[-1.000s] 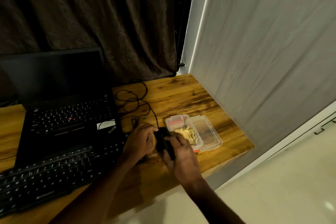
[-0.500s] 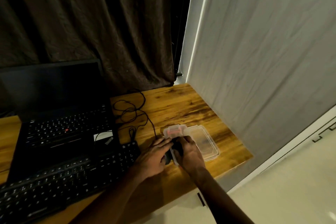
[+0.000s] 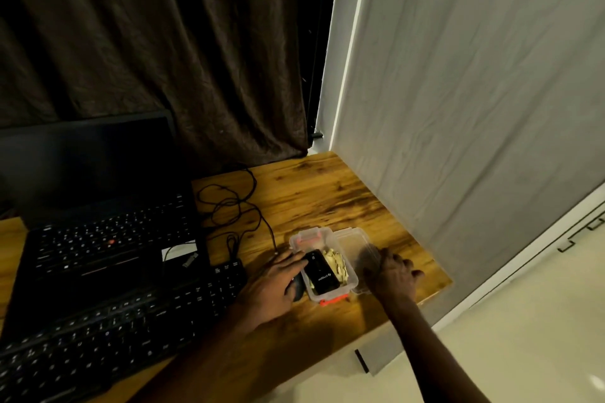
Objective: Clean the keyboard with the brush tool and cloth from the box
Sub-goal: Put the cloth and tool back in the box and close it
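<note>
Since the earlier frame the hands are parting. I am noting the right hand [image 3: 394,275] now lying on the clear lid [image 3: 355,240]; I cannot tell whether it is pinching the lid or only resting. The left hand [image 3: 273,286] is lying slack-fingered against the left wall of the box [image 3: 322,295]. The brush tool [image 3: 320,271], black and glossy, is sitting inside on the crumpled pale cloth [image 3: 338,263]. Its long axis is running near-to-far, just right of the left fingertips, so I am judging that hand nearer.
</note>
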{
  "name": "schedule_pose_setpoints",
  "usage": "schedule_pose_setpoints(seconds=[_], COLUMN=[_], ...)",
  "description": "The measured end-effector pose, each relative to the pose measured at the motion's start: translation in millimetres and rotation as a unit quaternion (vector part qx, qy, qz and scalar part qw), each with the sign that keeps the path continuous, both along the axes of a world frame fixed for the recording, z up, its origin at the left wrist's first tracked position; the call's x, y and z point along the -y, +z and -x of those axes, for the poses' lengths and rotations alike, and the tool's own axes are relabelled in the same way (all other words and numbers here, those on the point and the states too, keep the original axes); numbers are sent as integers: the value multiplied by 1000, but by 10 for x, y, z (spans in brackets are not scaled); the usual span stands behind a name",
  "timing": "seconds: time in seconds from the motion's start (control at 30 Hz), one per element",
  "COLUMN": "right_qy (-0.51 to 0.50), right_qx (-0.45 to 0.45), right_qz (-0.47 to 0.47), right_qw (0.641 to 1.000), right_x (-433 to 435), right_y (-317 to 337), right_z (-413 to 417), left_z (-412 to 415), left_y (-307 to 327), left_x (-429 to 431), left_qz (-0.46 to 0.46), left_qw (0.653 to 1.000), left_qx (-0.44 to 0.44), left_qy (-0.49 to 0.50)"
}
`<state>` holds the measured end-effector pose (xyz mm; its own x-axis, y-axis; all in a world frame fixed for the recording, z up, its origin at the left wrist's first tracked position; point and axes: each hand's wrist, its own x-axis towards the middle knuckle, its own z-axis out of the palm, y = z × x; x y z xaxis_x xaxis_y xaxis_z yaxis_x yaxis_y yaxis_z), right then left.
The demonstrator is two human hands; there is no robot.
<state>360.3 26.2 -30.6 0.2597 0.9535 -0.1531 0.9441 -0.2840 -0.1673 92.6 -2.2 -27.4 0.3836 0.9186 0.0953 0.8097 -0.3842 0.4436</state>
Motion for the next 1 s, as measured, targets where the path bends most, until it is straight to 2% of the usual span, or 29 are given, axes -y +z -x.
schedule_pose_setpoints(seconds=[0.07,0.13,0.2,0.27,0.37,0.43,0.57,0.73,0.87,1.0], right_qy=[-10,-26,-14,-1,55,113,196,250,282,302], right_qx=[-24,-110,-217,-274,-254,-266,-252,-178,-109,-55], right_qz=[-3,-41,-100,-158,-264,-291,-274,-282,-241,-222], right_qw=[1000,993,971,949,929,912,907,909,922,926], right_x=[-33,-72,-104,-108,-61,25,216,367,365,366], right_y=[-62,-107,-92,4,214,317,288,84,-72,-85], right_z=[-32,-95,-131,-91,118,317,594,811,781,792], left_z=[-7,-3,7,7,3,1,-15,-6,7,31], left_y=[-7,-31,-60,-79,-95,-93,-46,9,-11,-109], left_x=[0,-2,-9,-18,-29,-30,-2,16,6,-38], left_qz=[7,25,31,29,22,14,21,22,43,82], left_qw=[1000,1000,999,999,1000,1000,999,997,990,985], left_qx=[-2,-5,-17,-22,-20,-13,23,63,111,112], left_qy=[-1,0,0,-3,-1,2,31,49,69,101])
